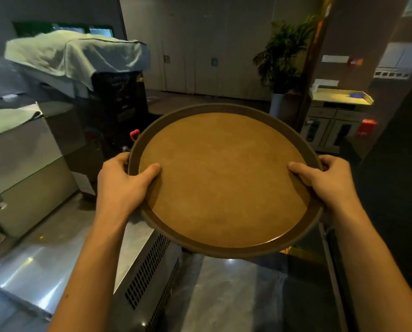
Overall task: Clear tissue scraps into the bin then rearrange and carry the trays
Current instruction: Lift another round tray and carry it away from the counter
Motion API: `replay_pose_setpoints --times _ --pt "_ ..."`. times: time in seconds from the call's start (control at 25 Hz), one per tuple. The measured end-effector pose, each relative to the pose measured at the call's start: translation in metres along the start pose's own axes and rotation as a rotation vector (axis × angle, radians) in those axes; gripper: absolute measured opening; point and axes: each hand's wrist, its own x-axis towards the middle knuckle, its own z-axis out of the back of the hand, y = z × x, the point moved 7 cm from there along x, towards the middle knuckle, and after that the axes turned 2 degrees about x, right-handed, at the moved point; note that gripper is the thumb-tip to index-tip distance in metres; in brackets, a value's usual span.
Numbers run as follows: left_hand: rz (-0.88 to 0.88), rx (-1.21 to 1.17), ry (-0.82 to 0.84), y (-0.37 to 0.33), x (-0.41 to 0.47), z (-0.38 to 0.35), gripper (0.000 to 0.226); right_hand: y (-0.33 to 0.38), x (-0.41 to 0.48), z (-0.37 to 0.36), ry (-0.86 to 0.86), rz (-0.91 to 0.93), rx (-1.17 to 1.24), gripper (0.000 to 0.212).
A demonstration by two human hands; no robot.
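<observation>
A round brown tray [224, 109] with a dark raised rim and a bare tan inner surface is held in the air in front of me. My left hand [121, 185] grips its left rim, thumb lying on the inner surface and fingers curled under the edge. My right hand [329, 183] grips the right rim the same way. The tray tilts slightly towards me. No tissue scraps or bin are in view.
A steel counter [44, 264] lies at lower left with a vented steel unit [152, 271] beside it. Cloth-covered equipment [75, 53] and a dark machine [118, 99] stand at left. A potted plant [284, 56] and a cabinet [331, 121] stand across the open floor.
</observation>
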Motion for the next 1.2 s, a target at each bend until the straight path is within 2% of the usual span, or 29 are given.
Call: replay_pose_setpoints --times 0.2,0.36,0.56,0.64,0.76,0.88,1.2 --pt "0.024 -0.008 -0.03 0.024 0.086 -0.063 0.057 -0.03 0.109 -0.046 0.018 -0.016 0.015 0.04" --pt "0.064 -0.029 -0.116 0.041 0.147 -0.132 0.045 -0.063 0.221 -0.081 0.072 -0.018 0.064 0.039" --pt "0.224 -0.17 -0.253 0.045 0.206 -0.207 0.025 -0.08 0.36 -0.121 0.197 -0.051 0.062 0.046" --pt "0.308 -0.248 -0.321 0.049 0.224 -0.229 0.018 -0.084 0.405 -0.142 0.236 -0.053 0.056 0.037" --pt "0.403 -0.324 -0.415 0.055 0.256 -0.252 0.02 -0.087 0.464 -0.178 0.31 -0.042 0.069 0.026" --pt "0.395 -0.351 -0.453 0.065 0.289 -0.271 0.014 -0.092 0.512 -0.225 0.394 -0.036 0.066 0.027" --pt "0.46 -0.432 -0.611 0.118 0.401 -0.284 0.024 -0.085 0.616 -0.354 0.524 -0.047 0.033 0.027"
